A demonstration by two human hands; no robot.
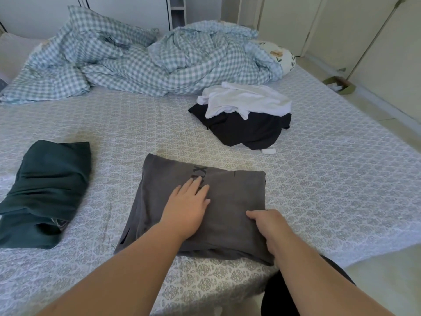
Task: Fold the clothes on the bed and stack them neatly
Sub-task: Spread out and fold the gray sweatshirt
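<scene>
A folded grey garment (237, 190) with dark lettering lies on the bed near its front edge. My left hand (186, 206) rests flat on its middle, fingers straight. My right hand (268, 226) lies on the garment's near right part, its fingers curled down at the fabric; whether it pinches the cloth I cannot tell. A folded dark green garment (45, 188) lies to the left. Farther back on the right, a crumpled white garment (246, 99) sits on top of a black one (248, 131).
The patterned bed sheet (141, 126) covers the mattress. A rumpled blue checked duvet (136, 58) fills the back of the bed, with a floral pillow (284, 55) at its right end. A broom and dustpan (341, 84) stand on the floor at the right.
</scene>
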